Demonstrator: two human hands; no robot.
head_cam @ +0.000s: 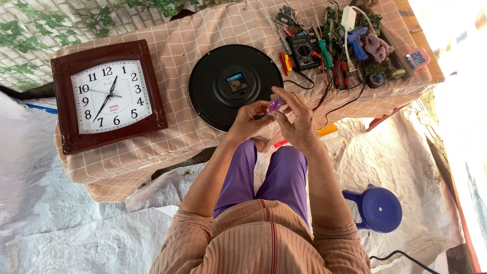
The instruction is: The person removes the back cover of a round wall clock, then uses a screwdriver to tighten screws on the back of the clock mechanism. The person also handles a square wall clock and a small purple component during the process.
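Purple piece (pixel 274 105), prob. a small cap or battery, I see pinched btwn both hands: left hand (pixel 247 122) and right hand (pixel 298 120), just above round black clock back (pixel 236 86) on counter (pixel 193 45).

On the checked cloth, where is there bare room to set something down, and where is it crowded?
Bare checked cloth lies between the square wall clock and the round black clock back, and along the near edge below both. The far right end is crowded with the multimeter, screwdrivers and circuit boards.
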